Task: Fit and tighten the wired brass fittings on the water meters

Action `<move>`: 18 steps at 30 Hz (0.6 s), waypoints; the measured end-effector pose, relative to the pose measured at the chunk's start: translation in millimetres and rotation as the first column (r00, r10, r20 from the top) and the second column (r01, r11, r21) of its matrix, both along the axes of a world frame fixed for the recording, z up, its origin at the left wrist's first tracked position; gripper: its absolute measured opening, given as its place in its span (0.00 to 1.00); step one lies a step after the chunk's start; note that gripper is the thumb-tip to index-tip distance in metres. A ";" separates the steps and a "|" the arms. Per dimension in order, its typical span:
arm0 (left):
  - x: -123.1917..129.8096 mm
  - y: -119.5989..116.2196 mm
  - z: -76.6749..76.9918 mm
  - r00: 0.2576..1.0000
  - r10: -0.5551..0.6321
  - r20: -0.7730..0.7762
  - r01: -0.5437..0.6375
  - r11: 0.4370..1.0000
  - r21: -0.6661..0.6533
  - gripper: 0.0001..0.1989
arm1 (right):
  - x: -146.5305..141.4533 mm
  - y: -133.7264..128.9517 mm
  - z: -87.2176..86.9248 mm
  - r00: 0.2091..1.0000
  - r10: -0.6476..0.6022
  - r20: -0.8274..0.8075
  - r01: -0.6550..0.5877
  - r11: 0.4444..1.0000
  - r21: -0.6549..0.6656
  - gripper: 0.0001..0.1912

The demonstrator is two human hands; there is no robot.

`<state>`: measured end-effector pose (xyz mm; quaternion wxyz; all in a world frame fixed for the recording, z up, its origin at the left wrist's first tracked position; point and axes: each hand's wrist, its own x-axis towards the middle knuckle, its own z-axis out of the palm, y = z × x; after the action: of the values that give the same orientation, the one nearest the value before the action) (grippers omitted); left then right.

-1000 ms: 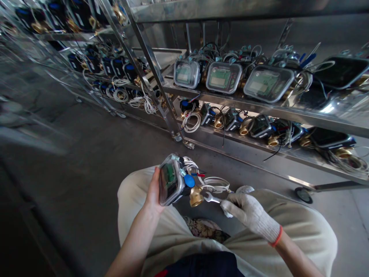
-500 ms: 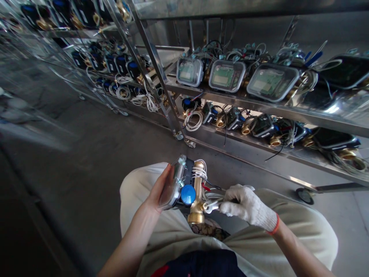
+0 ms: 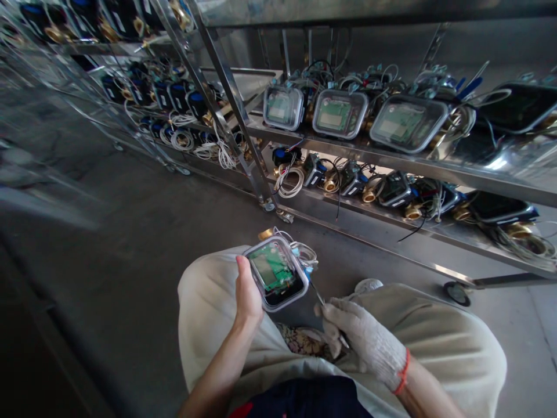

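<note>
Shelf rack (image 3: 391, 165) edge just beyond meter (image 3: 275, 271).

the meter (image 3: 277, 271) hides its own brass body and most of its coiled white wires (image 3: 304, 253) behind its clear-lidded face. the thin tool (image 3: 319, 297) disappears into the gloved right hand (image 3: 359, 337), its handle unseen. the left hand (image 3: 248, 293) shows only thumb and palm edge. the far-left shelves (image 3: 52, 35) are blurred.

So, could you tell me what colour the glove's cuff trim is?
Orange-red, on the white knit glove on the right hand; head view.
</note>
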<state>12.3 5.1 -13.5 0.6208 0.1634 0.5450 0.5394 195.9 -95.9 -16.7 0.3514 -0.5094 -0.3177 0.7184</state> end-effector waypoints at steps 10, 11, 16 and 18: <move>-34.1 21.1 16.1 0.959 -0.068 0.274 0.115 0.981 -0.157 0.23 | 44.4 24.4 1.6 0.639 0.096 0.763 -0.477 0.828 0.295 0.27; -34.1 20.7 15.7 0.953 -0.087 0.291 0.139 0.977 -0.161 0.23 | 45.3 26.3 4.0 0.647 0.105 0.755 -0.498 0.808 0.315 0.27; -28.9 22.9 18.3 0.914 -0.181 0.364 0.260 0.948 -0.182 0.22 | 51.5 32.3 9.0 0.651 0.077 0.755 -0.586 0.684 0.435 0.26; -27.8 24.5 18.8 0.896 -0.222 0.384 0.307 0.936 -0.175 0.21 | 54.2 35.6 8.8 0.635 0.053 0.771 -0.611 0.645 0.459 0.26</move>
<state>-15.5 29.7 5.3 0.7921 0.0622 0.4543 0.4030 250.1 -60.3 -7.9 0.2140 -0.4968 -0.7630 0.3538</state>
